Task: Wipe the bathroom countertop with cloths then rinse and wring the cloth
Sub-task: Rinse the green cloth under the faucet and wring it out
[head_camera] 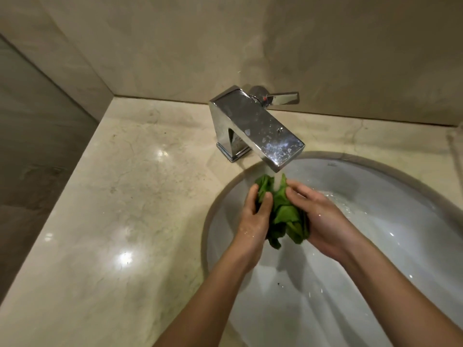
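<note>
A crumpled green cloth (284,211) is held over the white sink basin (390,221), just below the spout of the chrome faucet (253,126). My left hand (255,214) grips the cloth's left side, fingers curled round it. My right hand (323,219) holds its right side, fingers wrapped over the bunched fabric. Both hands are wet, and water glistens in the basin to the right of them. The beige marble countertop (120,196) stretches to the left of the sink.
The faucet's lever handle (283,98) points right, close to the marble back wall (250,46). A side wall (32,121) borders the counter on the left. A dark speck (278,284) lies in the basin under my forearms.
</note>
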